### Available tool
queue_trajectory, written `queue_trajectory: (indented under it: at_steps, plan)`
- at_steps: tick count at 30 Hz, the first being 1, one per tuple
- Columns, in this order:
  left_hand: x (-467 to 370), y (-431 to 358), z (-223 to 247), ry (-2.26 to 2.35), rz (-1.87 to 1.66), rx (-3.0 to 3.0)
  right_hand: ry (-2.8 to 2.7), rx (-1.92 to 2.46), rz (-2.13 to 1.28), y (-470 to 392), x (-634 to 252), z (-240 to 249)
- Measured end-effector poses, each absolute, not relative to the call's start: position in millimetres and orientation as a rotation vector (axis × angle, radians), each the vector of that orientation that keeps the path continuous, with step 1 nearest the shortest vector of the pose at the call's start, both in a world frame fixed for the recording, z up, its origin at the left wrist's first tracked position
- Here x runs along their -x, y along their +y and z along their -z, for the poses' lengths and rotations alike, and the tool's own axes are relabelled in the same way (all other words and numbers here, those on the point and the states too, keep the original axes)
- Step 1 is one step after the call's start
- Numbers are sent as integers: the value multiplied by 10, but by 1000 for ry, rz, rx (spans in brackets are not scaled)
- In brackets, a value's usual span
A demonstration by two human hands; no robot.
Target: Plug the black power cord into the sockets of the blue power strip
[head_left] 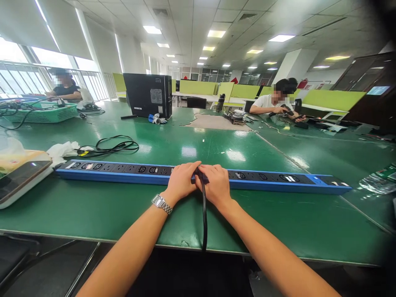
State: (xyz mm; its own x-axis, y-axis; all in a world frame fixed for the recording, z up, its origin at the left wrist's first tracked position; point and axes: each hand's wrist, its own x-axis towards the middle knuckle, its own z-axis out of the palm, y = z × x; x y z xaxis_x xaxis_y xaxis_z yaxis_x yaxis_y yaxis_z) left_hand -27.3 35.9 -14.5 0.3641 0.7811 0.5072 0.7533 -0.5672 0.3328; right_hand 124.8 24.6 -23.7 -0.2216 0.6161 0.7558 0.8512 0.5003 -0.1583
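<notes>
A long blue power strip (262,181) with black sockets lies lengthwise across the green table. At its middle, my left hand (183,178) and my right hand (215,181) come together with fingers closed around a black power plug (201,176). The plug is at the strip, mostly hidden by my fingers, so how far it sits in a socket does not show. From it a thick black cable (204,218) runs toward me and over the table's front edge.
Left of the strip are a tissue pack (24,159), a phone (21,175) and a coiled black cable (114,144). Beyond stand a black computer case (148,95) and a green basket (58,113). A plastic bottle (379,179) lies right. Two people sit across the table.
</notes>
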Motion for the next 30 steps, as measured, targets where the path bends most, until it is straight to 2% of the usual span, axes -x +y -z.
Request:
queue_trajectory:
  at_steps: [15,21,30]
  plan:
    - [280,361,149,1440,-984,-2576,-1994,1175,304,168,-1330,286]
    - [258,359,125,1450,-1020,-2505,-1861,1329,264,176,-1380,301]
    - [236,408,163,1393,-1138,-2453,-1953,1468,208,214,-1390,381]
